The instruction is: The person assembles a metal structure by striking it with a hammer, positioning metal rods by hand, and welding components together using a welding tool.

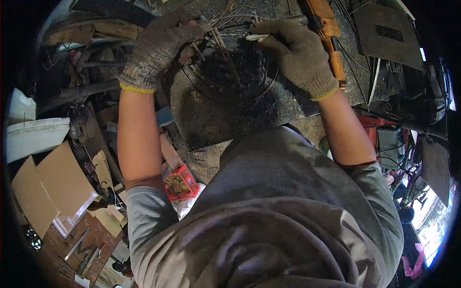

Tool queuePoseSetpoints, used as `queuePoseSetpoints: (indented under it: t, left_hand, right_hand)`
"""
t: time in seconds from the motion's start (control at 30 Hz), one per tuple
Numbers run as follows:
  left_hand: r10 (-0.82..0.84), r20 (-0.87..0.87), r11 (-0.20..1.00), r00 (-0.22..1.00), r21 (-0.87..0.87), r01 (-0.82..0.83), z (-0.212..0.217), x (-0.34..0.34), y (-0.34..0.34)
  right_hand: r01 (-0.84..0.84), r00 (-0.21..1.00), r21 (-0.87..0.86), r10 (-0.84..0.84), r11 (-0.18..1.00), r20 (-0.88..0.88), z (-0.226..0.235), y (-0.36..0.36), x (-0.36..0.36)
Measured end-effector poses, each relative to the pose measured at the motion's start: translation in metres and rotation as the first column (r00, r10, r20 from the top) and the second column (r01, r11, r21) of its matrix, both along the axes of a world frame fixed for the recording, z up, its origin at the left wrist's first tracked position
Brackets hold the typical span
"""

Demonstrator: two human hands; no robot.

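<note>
Both hands wear grey knitted work gloves with yellow cuffs. My left hand point(165, 45) is closed round thin metal rods point(223, 50), which slant down from its fingertips over a blackened metal plate point(201, 120). On the right, my right hand point(300, 53) is curled shut near a small pale piece point(257, 37) at its fingertips. A dark rounded bar end point(297, 20) shows above that hand; what its fingers hold is mostly hidden. Between the hands lies a dark wire ring point(230, 98) with black grit inside.
An orange-brown tool body point(326, 29) lies beyond my right hand. A red box with round brass-coloured pieces point(180, 185) sits below my left forearm. Cardboard point(62, 185) and a brown board with hand tools point(89, 247) are at left. Loose wires cross the far bench.
</note>
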State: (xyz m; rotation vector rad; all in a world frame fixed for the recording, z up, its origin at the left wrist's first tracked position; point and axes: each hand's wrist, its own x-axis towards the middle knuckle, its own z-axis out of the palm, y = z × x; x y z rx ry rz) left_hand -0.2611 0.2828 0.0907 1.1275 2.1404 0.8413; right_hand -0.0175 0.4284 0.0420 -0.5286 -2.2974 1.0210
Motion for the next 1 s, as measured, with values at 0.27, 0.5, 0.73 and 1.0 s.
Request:
queuePoseSetpoints:
  t: [0.27,0.5,0.73,1.0]
  left_hand:
    - [0.024,-0.043,0.99,0.999,-0.139,-0.03,0.015,0.007,0.01]
    - [-0.14,-0.155,0.985,0.978,-0.121,0.122,0.002,-0.019,0.007]
    - [-0.18,-0.376,0.984,0.909,-0.081,0.161,0.012,-0.005,0.009]
    - [-0.471,-0.672,0.871,0.571,-0.252,0.422,-0.003,-0.049,0.001]
  right_hand:
    - [-0.014,0.998,0.028,0.012,1.0,0.054,0.003,-0.002,0.004]
    - [-0.037,0.998,-0.049,0.035,0.998,-0.058,0.008,-0.006,-0.002]
    - [-0.045,0.997,0.105,0.038,0.993,0.066,0.008,-0.005,0.0]
    - [-0.066,0.998,0.078,0.064,0.995,0.023,0.006,-0.004,0.0]
